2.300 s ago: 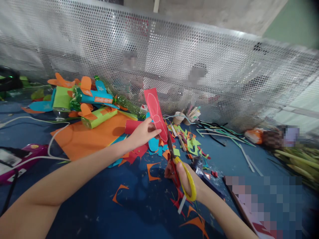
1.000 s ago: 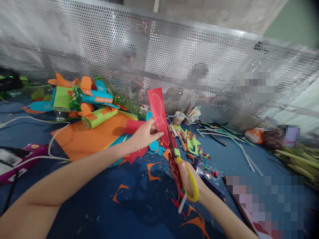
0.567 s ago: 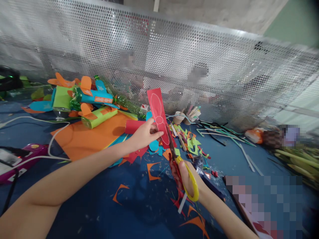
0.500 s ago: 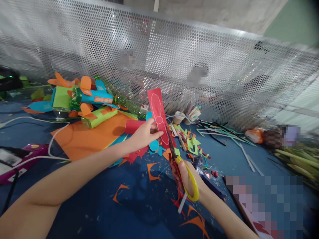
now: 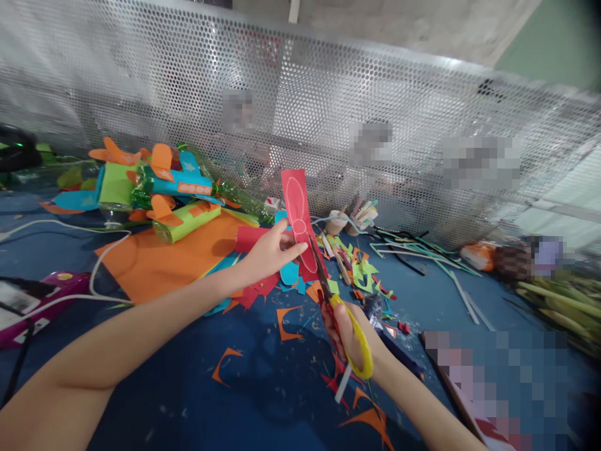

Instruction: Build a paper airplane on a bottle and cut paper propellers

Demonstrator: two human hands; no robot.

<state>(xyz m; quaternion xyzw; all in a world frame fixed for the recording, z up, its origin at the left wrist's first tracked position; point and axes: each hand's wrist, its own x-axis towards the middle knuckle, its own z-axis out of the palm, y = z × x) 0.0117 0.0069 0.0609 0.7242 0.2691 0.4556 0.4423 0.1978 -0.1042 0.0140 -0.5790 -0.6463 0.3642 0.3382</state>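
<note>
Between the thumb and fingers of my left hand is a strip of red paper, held upright above the table. A propeller-like outline with two long lobes and a small centre circle is drawn on it in a pale line. My right hand grips yellow-handled scissors, its thumb and fingers in the loops. Their dark blades point up and lie at the right edge of the strip, beside the lower lobe. Behind my left hand lie a red paper roll and a blue paper piece.
Paper-covered bottle planes and an orange sheet lie at left. Colourful scraps and cups of sticks stand behind my right hand. Thin strips lie at right. A perforated metal screen borders the table's back.
The red strip has turned slightly more upright, its top shifting a little to the right. Both hands stay almost in place, with the scissors still at the strip's right edge.
</note>
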